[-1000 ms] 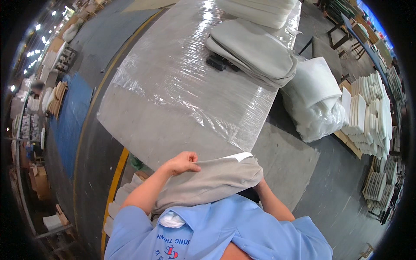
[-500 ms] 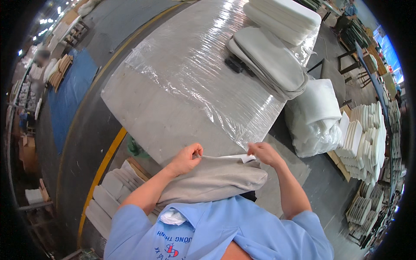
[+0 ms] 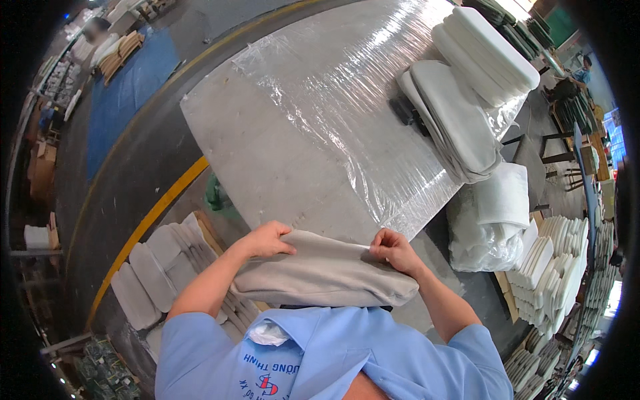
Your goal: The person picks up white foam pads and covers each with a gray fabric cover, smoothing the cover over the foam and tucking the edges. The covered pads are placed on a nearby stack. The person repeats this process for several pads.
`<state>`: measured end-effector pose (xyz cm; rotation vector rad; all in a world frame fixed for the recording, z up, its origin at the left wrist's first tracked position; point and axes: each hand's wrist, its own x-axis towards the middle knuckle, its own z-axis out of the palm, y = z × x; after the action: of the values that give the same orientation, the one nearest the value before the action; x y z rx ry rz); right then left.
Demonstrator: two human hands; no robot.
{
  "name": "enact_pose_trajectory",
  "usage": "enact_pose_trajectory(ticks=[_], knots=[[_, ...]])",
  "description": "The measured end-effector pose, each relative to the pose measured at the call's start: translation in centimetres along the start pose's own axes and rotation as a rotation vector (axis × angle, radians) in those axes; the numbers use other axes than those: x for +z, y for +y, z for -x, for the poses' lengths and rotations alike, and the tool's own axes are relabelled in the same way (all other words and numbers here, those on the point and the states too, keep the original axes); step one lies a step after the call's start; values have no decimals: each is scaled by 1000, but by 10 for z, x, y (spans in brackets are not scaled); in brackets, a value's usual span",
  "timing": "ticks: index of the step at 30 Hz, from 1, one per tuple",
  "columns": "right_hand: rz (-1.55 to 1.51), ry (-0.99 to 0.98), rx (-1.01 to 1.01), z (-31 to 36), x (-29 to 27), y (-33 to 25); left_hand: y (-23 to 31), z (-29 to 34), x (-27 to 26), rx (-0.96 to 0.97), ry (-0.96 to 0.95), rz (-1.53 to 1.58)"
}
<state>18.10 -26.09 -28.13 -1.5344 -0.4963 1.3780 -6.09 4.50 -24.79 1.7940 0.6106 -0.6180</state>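
Observation:
A beige fabric cushion cover [image 3: 327, 270] lies across my lap side of the table, bulging as if padded, against the front of my shirt. My left hand [image 3: 267, 240] pinches its upper edge near the left end. At the right end, my right hand [image 3: 395, 250] grips the same edge between thumb and fingers. The edge runs stretched between both hands. What is inside the cover is hidden now.
A large table [image 3: 267, 153] partly covered in clear plastic film stretches ahead. Grey cushions [image 3: 457, 113] and white foam pads [image 3: 487, 53] are piled at its far right, beside a small black object [image 3: 403, 110]. Stacked cushions [image 3: 147, 277] stand left; a plastic-wrapped bundle [image 3: 490, 213] stands right.
My right hand has come down onto the cover's edge and closed on it. The white strip seen at that edge before is now mostly covered. The view has shifted, too.

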Motion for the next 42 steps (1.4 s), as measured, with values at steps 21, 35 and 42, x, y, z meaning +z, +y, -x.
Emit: enact_pose_trajectory(ticks=[21,35,42], knots=[[793,189,196,-7,5,-30,2,-12,19,116,21,156],[661,139,229,4,14,-38,11,3,31,496,107,211],[128,-23,210,8,1,-31,11,7,36,480,183,191]])
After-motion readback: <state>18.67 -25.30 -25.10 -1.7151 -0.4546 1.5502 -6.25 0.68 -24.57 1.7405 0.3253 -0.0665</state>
